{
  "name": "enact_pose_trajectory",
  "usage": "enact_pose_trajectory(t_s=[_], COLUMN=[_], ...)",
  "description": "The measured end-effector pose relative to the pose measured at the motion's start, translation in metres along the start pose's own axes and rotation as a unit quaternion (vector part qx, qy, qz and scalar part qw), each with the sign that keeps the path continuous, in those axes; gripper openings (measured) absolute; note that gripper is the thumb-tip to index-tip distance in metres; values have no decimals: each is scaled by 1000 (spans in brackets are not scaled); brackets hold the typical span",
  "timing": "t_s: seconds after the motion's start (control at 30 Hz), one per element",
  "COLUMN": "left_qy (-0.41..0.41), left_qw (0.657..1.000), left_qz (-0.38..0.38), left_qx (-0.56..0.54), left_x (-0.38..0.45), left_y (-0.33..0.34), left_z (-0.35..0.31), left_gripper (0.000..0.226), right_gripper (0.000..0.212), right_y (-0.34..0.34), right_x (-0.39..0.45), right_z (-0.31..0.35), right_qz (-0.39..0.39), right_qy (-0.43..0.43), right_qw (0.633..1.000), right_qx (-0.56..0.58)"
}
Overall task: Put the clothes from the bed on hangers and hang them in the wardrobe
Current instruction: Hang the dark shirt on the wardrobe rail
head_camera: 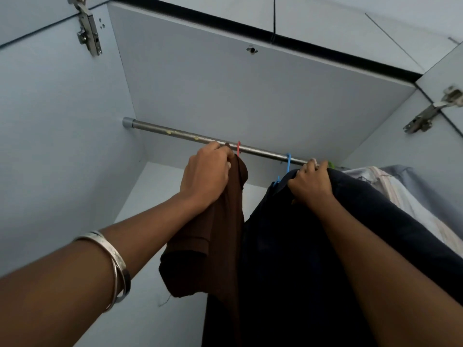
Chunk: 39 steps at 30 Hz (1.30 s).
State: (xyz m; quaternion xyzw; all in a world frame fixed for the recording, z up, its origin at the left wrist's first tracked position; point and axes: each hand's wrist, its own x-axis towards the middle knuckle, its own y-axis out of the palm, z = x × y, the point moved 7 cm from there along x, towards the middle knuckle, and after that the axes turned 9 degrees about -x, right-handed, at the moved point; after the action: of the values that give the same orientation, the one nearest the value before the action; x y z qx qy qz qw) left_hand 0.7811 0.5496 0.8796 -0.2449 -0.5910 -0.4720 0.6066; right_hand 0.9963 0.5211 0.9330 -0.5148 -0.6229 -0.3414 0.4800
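Note:
A metal rail (pixel 175 133) crosses the inside of the pale wardrobe. On it hangs a brown shirt (pixel 213 241) from a red hanger (pixel 238 148); my left hand (pixel 206 175) grips the shirt's top just under the rail. To its right hangs a dark navy garment (pixel 288 259) on a blue hanger (pixel 288 162), and my right hand (pixel 310 184) grips the top of that garment. A green hanger hook (pixel 330 164) shows just beyond my right fingers.
Pale striped and light blue clothes (pixel 390 182) hang at the rail's right end. The rail's left half is bare. Wardrobe side wall (pixel 62 146), top panel (pixel 250 91) and door hinges (pixel 89 28) enclose the space.

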Motion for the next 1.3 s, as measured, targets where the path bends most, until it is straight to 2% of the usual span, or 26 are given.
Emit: enact_pose_trajectory(t_s=[0.27, 0.37, 0.5, 0.67, 0.83, 0.97, 1.13, 1.23, 1.3], left_qy=[-16, -37, -68, -85, -129, -69, -61, -55, -80], left_qw=[998, 998, 997, 990, 967, 955, 926, 910, 894], left_qz=[4, 5, 27, 90, 152, 179, 292, 347, 388], left_qx=[-53, -57, -13, 62, 157, 227, 231, 222, 210], left_x=[-7, -14, -25, -61, -97, -140, -215, -258, -282], left_y=[11, 15, 14, 3, -21, -53, -102, -143, -175], left_z=[-24, -29, -33, -55, -80, -126, -197, -234, -254], left_gripper=[32, 34, 38, 29, 24, 19, 35, 49, 53], right_gripper=[43, 43, 37, 27, 20, 18, 14, 20, 23], right_y=[-16, -13, -3, 3, -8, -17, -39, -56, -71], right_x=[-26, -49, -80, -140, -203, -276, -381, -433, -463], right_z=[10, 26, 32, 28, 21, 8, -20, -37, -51], right_qz=[-66, -79, -53, -14, 4, 47, 95, 122, 147], right_qy=[37, -15, -57, -75, -97, -137, -190, -186, -162], right_qw=[996, 996, 997, 994, 987, 977, 950, 930, 910], right_qx=[-40, -39, 17, 78, 128, 158, 227, 292, 353])
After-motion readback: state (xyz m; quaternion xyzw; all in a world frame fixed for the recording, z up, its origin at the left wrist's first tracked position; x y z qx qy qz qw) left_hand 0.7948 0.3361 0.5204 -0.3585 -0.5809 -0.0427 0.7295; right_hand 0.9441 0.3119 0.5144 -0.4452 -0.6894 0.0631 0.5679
